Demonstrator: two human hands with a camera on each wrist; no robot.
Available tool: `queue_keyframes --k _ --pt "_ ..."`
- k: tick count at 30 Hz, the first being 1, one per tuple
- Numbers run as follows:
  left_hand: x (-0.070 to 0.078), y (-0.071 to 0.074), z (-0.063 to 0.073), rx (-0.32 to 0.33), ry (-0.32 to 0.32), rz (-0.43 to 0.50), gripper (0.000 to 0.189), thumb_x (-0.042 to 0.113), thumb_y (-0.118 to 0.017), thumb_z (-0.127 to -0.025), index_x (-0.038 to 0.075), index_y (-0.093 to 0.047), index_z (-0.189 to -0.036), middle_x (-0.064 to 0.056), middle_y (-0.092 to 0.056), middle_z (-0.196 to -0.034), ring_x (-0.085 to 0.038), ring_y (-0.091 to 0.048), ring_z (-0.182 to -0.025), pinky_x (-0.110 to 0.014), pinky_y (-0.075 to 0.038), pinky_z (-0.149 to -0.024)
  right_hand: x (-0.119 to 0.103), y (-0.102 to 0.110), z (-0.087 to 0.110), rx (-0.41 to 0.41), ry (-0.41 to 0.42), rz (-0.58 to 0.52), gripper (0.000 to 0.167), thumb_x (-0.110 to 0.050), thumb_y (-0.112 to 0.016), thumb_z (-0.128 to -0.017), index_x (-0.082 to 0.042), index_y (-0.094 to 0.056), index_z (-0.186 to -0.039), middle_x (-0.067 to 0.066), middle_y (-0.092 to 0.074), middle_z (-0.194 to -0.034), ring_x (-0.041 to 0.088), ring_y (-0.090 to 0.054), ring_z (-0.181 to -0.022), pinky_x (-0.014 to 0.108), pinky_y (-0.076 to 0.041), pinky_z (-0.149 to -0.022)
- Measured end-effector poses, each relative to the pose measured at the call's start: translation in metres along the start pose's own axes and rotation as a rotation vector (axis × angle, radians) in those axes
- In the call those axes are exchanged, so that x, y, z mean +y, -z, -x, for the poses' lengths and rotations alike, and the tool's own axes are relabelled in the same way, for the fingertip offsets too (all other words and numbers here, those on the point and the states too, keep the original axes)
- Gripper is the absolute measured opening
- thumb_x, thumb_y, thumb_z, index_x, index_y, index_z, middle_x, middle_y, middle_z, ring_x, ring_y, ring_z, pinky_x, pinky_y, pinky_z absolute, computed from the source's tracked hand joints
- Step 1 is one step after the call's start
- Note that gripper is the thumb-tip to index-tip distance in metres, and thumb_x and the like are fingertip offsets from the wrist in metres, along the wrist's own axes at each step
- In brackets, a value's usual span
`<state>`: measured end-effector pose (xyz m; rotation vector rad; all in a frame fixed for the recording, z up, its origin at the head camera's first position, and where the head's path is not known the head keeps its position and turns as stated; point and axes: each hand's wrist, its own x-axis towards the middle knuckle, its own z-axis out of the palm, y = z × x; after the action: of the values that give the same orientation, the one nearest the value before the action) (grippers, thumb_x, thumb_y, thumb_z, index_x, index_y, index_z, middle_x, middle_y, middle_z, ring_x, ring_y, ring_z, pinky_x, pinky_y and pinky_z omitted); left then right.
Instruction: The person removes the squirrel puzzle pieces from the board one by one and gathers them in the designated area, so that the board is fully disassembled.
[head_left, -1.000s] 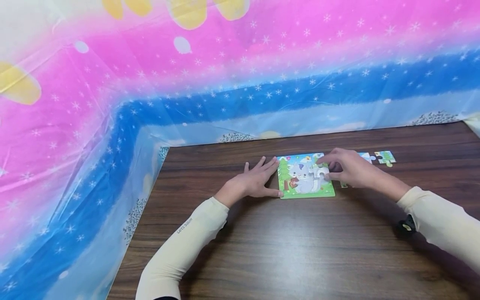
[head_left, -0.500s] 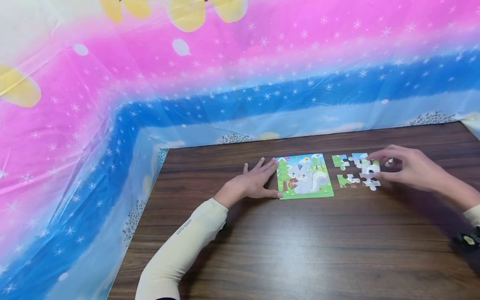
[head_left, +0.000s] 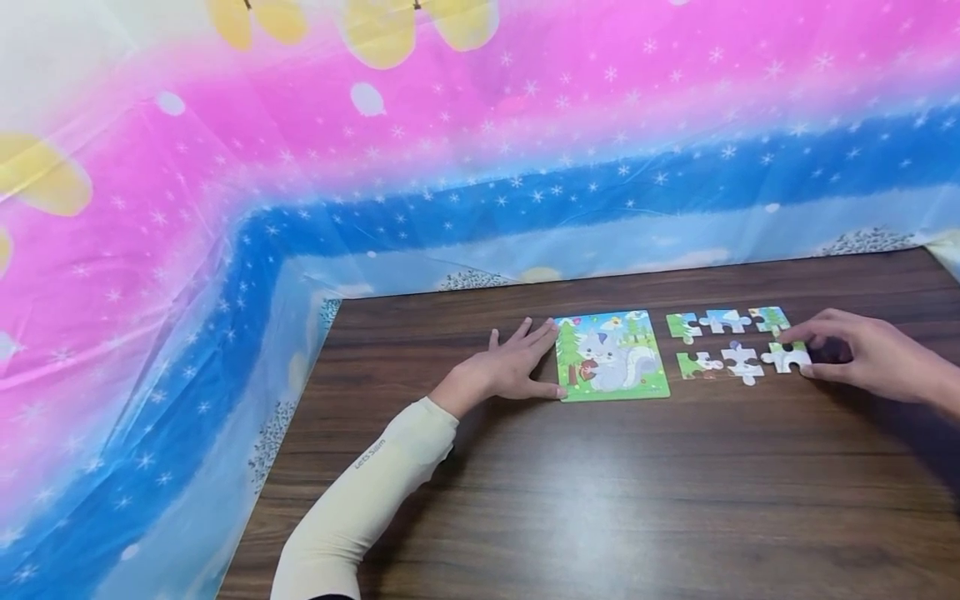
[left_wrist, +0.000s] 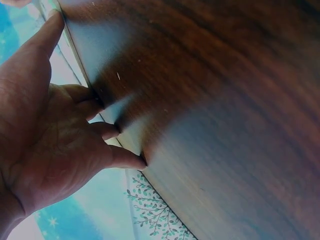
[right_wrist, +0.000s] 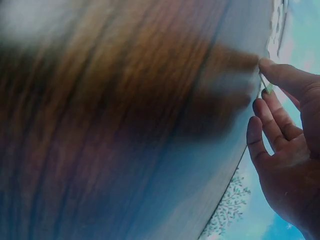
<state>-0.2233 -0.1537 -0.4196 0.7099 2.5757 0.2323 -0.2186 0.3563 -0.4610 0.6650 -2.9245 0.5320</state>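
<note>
A square picture board [head_left: 611,358] with a grey squirrel and green trees lies on the table. My left hand [head_left: 510,367] rests at its left edge, fingers spread, with the thumb at the near corner. To the right of the board, my right hand [head_left: 862,357] pinches a white-and-green jigsaw piece [head_left: 786,358] between thumb and fingers, low at the right end of the nearer row. Beside it sits a whitish jigsaw piece [head_left: 742,363]. In the right wrist view, the thumb and index finger meet at a thin edge, and the other fingers [right_wrist: 255,132] are bent.
Three pieces make up a farther row, with a blue-and-white piece [head_left: 724,321] in its middle. A green-and-brown piece [head_left: 693,365] begins the nearer row by the board. Behind the dark wooden table [head_left: 600,483] hangs a pink and blue cloth [head_left: 525,192].
Holding the jigsaw piece, my right hand has moved rightward from over the picture board, past the loose pieces, to the right end of the nearer row. My left hand has stayed put.
</note>
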Motion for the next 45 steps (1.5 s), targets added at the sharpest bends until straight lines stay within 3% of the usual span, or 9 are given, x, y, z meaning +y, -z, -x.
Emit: queue_keyframes --k 8,16,22,25,30,37,39,42,45 --pt "-0.003 -0.001 0.0 0.0 0.002 0.013 0.104 0.068 -0.059 -0.1 0.026 0.002 -0.172 0.005 0.006 -0.181 -0.027 0.01 -0.168 -0.072 0.003 -0.129 -0.002 -0.001 -0.004 -0.07 -0.007 0.019 0.049 -0.009 -0.088 -0.085 -0.024 -0.077 -0.129 0.009 -0.068 -0.124 0.013 -0.058 -0.092 0.026 -0.045 -0.066" --pt "-0.002 -0.001 0.0 0.003 0.001 0.009 0.103 0.068 -0.058 -0.1 0.026 0.002 -0.172 0.005 0.006 -0.181 -0.027 0.009 -0.168 -0.072 0.003 -0.129 0.0 0.001 -0.006 -0.122 -0.024 0.005 0.049 -0.012 -0.087 -0.087 -0.014 -0.073 -0.134 0.02 -0.062 -0.129 0.034 -0.065 -0.103 0.034 -0.049 -0.07" --pt "-0.002 -0.001 0.0 0.004 0.003 -0.001 0.102 0.067 -0.058 -0.1 0.026 0.001 -0.173 0.005 0.005 -0.181 -0.026 0.008 -0.168 -0.071 0.003 -0.129 -0.014 0.002 -0.01 -0.06 -0.007 -0.058 0.063 -0.015 -0.088 -0.087 -0.014 -0.063 -0.145 0.019 -0.056 -0.132 0.027 -0.066 -0.1 0.026 -0.048 -0.067" --pt "-0.001 -0.001 -0.001 0.003 0.002 -0.001 0.102 0.067 -0.058 -0.1 0.026 0.001 -0.173 0.005 0.006 -0.181 -0.026 0.009 -0.168 -0.071 0.002 -0.13 -0.032 -0.002 -0.015 -0.032 0.005 -0.114 0.071 -0.017 -0.087 -0.089 -0.015 -0.056 -0.152 0.02 -0.053 -0.136 0.02 -0.061 -0.097 0.024 -0.048 -0.067" --pt "0.0 -0.001 -0.001 -0.001 0.004 0.002 0.103 0.068 -0.059 -0.1 0.026 0.001 -0.172 0.006 0.006 -0.181 -0.025 0.01 -0.168 -0.071 0.003 -0.13 -0.074 -0.014 -0.028 -0.009 0.067 -0.155 0.066 -0.02 -0.084 -0.092 -0.015 -0.057 -0.152 0.018 -0.055 -0.136 0.019 -0.052 -0.094 0.031 -0.045 -0.072" --pt "0.002 -0.001 -0.001 0.002 -0.007 -0.01 0.103 0.068 -0.059 -0.1 0.025 0.0 -0.173 0.005 0.005 -0.181 -0.025 0.008 -0.168 -0.072 0.001 -0.129 -0.134 -0.026 -0.043 -0.134 0.092 -0.288 0.063 -0.028 -0.077 -0.099 -0.016 -0.052 -0.155 0.014 -0.054 -0.14 0.029 -0.064 -0.113 0.034 -0.051 -0.076" --pt "0.002 0.0 -0.002 -0.001 -0.01 -0.009 0.103 0.068 -0.059 -0.1 0.025 0.0 -0.173 0.004 0.005 -0.181 -0.026 0.008 -0.168 -0.072 0.001 -0.129 -0.15 -0.03 -0.048 -0.157 0.104 -0.303 0.061 -0.028 -0.077 -0.099 -0.015 -0.053 -0.154 0.014 -0.057 -0.137 0.027 -0.064 -0.108 0.035 -0.052 -0.076" --pt "0.002 0.0 -0.002 -0.006 -0.003 -0.013 0.104 0.069 -0.058 -0.099 0.025 0.001 -0.173 0.005 0.005 -0.181 -0.025 0.009 -0.168 -0.072 0.001 -0.129 -0.172 -0.038 -0.055 -0.184 0.126 -0.291 0.06 -0.027 -0.076 -0.099 -0.014 -0.054 -0.154 0.016 -0.061 -0.141 0.03 -0.064 -0.116 0.048 -0.056 -0.087" --pt "0.001 0.002 -0.001 -0.009 0.01 -0.022 0.104 0.07 -0.058 -0.099 0.026 0.001 -0.173 0.006 0.006 -0.181 -0.024 0.009 -0.168 -0.071 0.001 -0.13 -0.192 -0.048 -0.062 -0.224 0.139 -0.267 0.063 -0.028 -0.076 -0.099 -0.016 -0.053 -0.156 0.014 -0.062 -0.147 0.033 -0.06 -0.129 0.057 -0.054 -0.1"
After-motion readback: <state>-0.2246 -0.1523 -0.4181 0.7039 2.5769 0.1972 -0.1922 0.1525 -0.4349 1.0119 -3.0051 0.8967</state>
